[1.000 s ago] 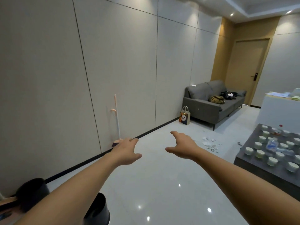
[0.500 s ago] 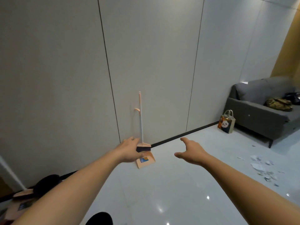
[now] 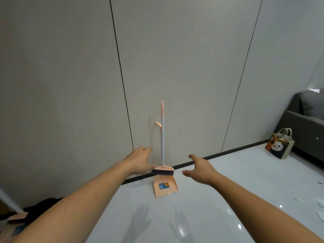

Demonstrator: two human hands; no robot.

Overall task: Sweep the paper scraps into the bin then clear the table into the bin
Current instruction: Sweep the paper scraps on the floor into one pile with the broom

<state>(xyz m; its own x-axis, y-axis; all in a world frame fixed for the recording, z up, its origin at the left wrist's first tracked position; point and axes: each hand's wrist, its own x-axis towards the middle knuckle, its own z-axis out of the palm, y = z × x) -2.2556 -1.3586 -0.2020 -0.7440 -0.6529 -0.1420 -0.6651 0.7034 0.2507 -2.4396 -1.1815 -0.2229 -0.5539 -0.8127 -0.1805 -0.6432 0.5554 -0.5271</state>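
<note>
A peach broom [image 3: 162, 137] with dark bristles stands upright against the grey wall. A matching peach dustpan [image 3: 165, 187] with a blue label lies on the white floor right in front of it. My left hand [image 3: 140, 161] is stretched out just left of the broom head, fingers apart, holding nothing. My right hand [image 3: 199, 170] reaches forward to the right of the broom, also open and apart from it. A few white paper scraps [image 3: 317, 206] lie on the floor at the far right edge.
A panda-print gift bag [image 3: 279, 146] stands on the floor beside a grey sofa [image 3: 305, 120] at the right. A dark object [image 3: 42, 206] and another peach piece [image 3: 17, 216] sit at the lower left. A black skirting line runs along the wall's base.
The view has swung left and closer to the wall, so the broom and dustpan sit centred and larger. The table and most scraps have left the frame. Both hands stay outstretched and empty.
</note>
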